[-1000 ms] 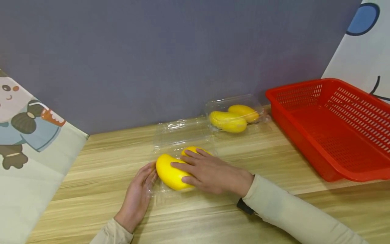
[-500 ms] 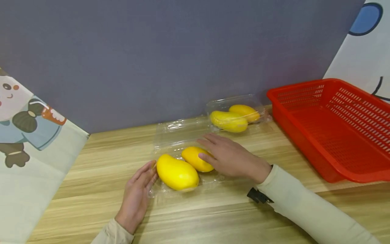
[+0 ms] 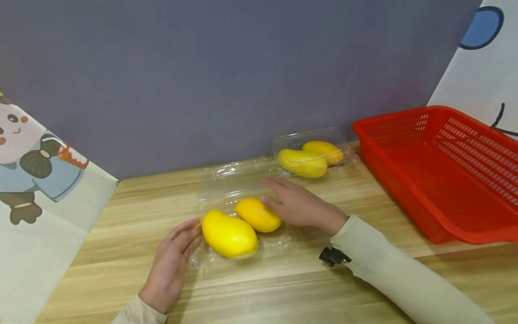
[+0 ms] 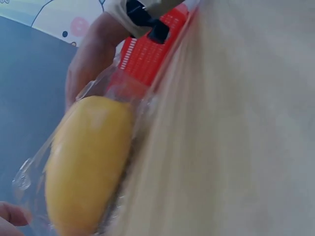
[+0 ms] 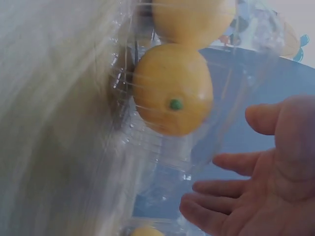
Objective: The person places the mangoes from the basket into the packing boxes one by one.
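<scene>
Two yellow mangoes, a larger one (image 3: 229, 234) and a smaller one (image 3: 258, 215), lie side by side in the base of a clear plastic clamshell box (image 3: 279, 242). Its lid (image 3: 238, 180) is folded back toward the wall. My left hand (image 3: 170, 261) is at the box's left end, fingers relaxed, fingertips right by the larger mango. Beyond the right end, my right hand (image 3: 301, 204) has its fingers extended and holds nothing; its thumb overlaps the smaller mango in the head view. The right wrist view shows a green stem spot on a mango (image 5: 172, 88), apart from the fingers.
A second clear clamshell box (image 3: 307, 135), lid down over two mangoes (image 3: 302, 163), stands against the grey wall (image 3: 202, 90). To the right sits a red perforated plastic basket (image 3: 394, 180). Wood-grain tabletop (image 3: 133, 216) lies under everything.
My right hand has lifted off the mangoes and moved to the box's right end, uncovering both. The open box with its mangoes has shifted slightly left, and my left hand with it.
</scene>
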A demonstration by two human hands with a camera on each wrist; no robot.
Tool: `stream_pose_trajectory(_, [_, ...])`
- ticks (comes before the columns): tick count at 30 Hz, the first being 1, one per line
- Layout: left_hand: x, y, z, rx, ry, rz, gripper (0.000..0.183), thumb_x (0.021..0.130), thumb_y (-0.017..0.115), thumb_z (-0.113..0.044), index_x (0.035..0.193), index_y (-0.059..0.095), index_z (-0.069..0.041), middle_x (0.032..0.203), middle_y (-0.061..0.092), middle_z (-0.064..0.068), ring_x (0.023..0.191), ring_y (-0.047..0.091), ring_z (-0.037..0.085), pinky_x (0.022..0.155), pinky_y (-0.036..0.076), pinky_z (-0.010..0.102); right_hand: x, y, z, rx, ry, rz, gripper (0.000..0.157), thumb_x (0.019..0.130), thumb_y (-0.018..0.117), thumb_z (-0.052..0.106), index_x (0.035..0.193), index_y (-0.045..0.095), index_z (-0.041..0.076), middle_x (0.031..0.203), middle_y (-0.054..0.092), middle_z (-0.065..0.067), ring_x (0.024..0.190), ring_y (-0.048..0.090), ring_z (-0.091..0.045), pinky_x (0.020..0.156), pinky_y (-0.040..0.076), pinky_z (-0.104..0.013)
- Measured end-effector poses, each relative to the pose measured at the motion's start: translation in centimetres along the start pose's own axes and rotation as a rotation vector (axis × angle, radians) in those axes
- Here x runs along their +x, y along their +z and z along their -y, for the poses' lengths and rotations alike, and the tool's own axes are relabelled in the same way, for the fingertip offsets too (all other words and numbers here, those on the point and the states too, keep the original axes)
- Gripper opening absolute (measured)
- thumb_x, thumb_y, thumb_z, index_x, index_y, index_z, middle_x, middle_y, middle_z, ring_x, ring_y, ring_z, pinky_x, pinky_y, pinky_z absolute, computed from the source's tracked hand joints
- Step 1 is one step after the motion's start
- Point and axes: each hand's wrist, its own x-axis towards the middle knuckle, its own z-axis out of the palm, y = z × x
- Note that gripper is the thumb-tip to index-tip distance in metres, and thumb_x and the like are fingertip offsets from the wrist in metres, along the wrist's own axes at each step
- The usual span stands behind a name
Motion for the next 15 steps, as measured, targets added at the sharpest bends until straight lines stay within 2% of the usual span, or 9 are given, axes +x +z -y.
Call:
stream_pose_trajectory(4, [1.0, -0.8, -1.3, 0.041, -0.021, 0.036, 0.053, 0.107, 0.040, -0.025, 0.154, 0.026, -0.009, 0.158, 0.032, 0.000, 0.142, 0.036, 0.014, 0.116, 0.037, 0.023, 0.6, 0.2, -0.1, 0.048, 0.022, 0.019, 0.066, 0.105, 0.036, 0.049, 0.160, 0.019, 0.015, 0.167, 0.009, -0.015, 0.154, 0.015, -0.035, 0.125, 0.019, -0.056])
stream_pose_trajectory(7, [2.2, -0.9, -2.1, 0.028, -0.030, 0.096, 0.056, 0.108, 0.032, -0.026, 0.158, 0.017, -0.006, 0.164, 0.024, 0.006, 0.150, 0.027, 0.019, 0.124, 0.027, 0.031, 0.8, 0.4, -0.2, 0.089, 0.042, 0.032, 0.070, 0.105, 0.037, 0.049, 0.161, 0.013, 0.014, 0.167, 0.005, -0.016, 0.154, 0.013, -0.036, 0.126, 0.017, -0.055])
stream_pose_trajectory(11, [3.8, -0.4, -2.8, 0.001, -0.030, 0.168, 0.058, 0.109, 0.023, -0.027, 0.159, 0.009, -0.001, 0.167, 0.015, 0.015, 0.154, 0.021, 0.025, 0.128, 0.018, 0.037, 0.9, 0.7, -0.6, 0.177, 0.080, 0.043, 0.073, 0.105, 0.039, 0.048, 0.161, 0.007, 0.013, 0.168, 0.008, -0.013, 0.154, 0.015, -0.034, 0.127, 0.015, -0.052])
stream_pose_trajectory(15, [5.2, 0.1, -3.1, -0.014, -0.022, 0.188, 0.059, 0.108, 0.018, -0.026, 0.158, 0.006, 0.003, 0.166, 0.013, 0.021, 0.153, 0.020, 0.029, 0.129, 0.017, 0.037, 1.2, 1.1, -1.3, 0.268, 0.128, 0.041, 0.073, 0.105, 0.041, 0.046, 0.161, 0.005, 0.016, 0.167, 0.014, -0.012, 0.151, 0.026, -0.036, 0.125, 0.020, -0.054])
